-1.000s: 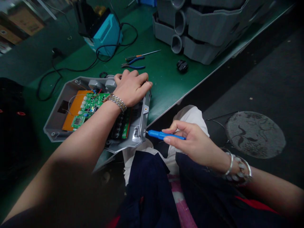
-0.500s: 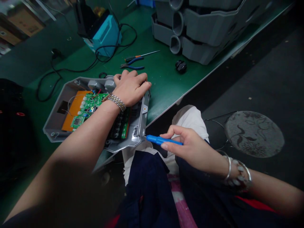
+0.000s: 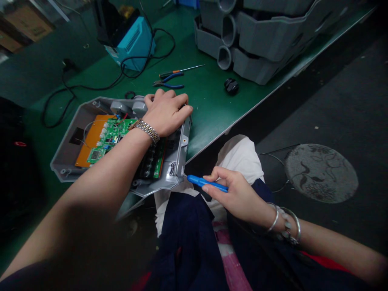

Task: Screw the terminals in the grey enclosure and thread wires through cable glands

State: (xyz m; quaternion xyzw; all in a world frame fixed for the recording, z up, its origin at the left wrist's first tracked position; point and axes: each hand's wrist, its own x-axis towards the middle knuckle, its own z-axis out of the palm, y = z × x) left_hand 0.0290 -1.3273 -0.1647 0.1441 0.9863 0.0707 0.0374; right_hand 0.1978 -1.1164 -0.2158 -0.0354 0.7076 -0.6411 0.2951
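The right hand (image 3: 220,190) pinches a blue-handled screwdriver (image 3: 206,183) between thumb and fingers held close together, its thin tip meeting the near corner of a grey plastic enclosure (image 3: 65,169), which lies open on the bench just ahead, to the left. The left hand (image 3: 166,113) grips the enclosure's far right rim, fingers slightly apart and curled over it, a metal link watch (image 3: 145,131) on its wrist. Inside sit a green circuit board (image 3: 113,133) and an orange board (image 3: 91,141), any markings too small to read. Farther on, the green bench mat (image 3: 206,97) holds blue-handled pliers (image 3: 166,83), an orange-and-black screwdriver (image 3: 178,70), a black cable gland (image 3: 231,86), a teal bench unit (image 3: 133,44) with black cables (image 3: 91,86), and stacked grey enclosures (image 3: 260,40).
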